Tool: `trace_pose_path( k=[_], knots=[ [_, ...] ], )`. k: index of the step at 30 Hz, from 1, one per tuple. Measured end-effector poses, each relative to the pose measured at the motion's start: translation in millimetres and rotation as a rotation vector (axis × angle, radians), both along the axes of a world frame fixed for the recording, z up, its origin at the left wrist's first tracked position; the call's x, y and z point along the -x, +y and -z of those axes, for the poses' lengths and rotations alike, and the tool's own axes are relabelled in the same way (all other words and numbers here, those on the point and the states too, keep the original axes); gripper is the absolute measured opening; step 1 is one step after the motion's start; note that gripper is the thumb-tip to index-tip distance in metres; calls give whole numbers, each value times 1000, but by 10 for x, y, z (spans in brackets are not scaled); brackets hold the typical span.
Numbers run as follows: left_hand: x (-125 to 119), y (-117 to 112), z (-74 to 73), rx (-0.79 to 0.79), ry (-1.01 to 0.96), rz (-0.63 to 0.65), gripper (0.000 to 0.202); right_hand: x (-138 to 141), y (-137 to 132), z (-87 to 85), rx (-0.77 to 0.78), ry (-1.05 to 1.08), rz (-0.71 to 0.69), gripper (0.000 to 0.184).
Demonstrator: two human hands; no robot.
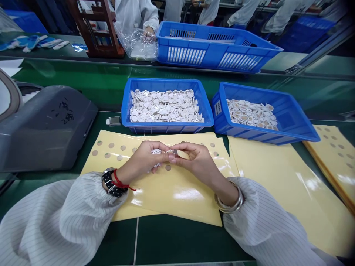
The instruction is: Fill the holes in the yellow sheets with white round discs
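Here, the left hand point(146, 156) grips discs point(156, 152), one held out over the sheet point(161, 201); the right hand point(199, 158) clamps a tool point(183, 154), its tip point(175, 152) by that disc. A loose grip could let the tip slip into the left hand.

Left hand point(142, 157) holding white discs point(156, 151), right hand point(198, 160) holding tool point(183, 155), yellow sheets point(159, 201) beneath, two blue bins point(168, 129) beyond, green counter point(177, 242)

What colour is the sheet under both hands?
The sheet is glossy pale yellow, seen best in the head view.
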State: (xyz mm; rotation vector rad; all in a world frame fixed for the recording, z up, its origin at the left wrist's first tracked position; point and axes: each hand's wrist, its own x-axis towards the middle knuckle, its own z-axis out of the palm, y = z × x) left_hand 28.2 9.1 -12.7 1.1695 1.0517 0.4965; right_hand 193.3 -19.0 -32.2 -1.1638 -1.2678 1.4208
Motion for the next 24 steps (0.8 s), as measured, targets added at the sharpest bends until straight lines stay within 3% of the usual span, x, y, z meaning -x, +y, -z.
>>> trace_pose_path(
  k=[7, 13, 17, 19, 23, 24],
  knots=[
    [4, -18, -37, -35, 11, 14, 22, -3, 9, 4, 17, 14, -9, 27],
    [29, 5, -18, 9, -21, 25, 24, 9, -18, 42, -116, -146, -6, 25],
    [39, 20, -21, 76, -91, 80, 28, -14, -40, -37, -146, -157, 54, 24],
    [41, 27, -26, 120, -140, 23, 29, -138, -6, -132, -220, -180, 198, 26],
    [57, 54, -41, 236, -231, -128, 34, -598, 143, -317, -505, -463, 824, 43],
    [62, 62, -47, 262, -254, -148, 33, -699, 172, -343, -531, -584, 919, 52]
  ],
)
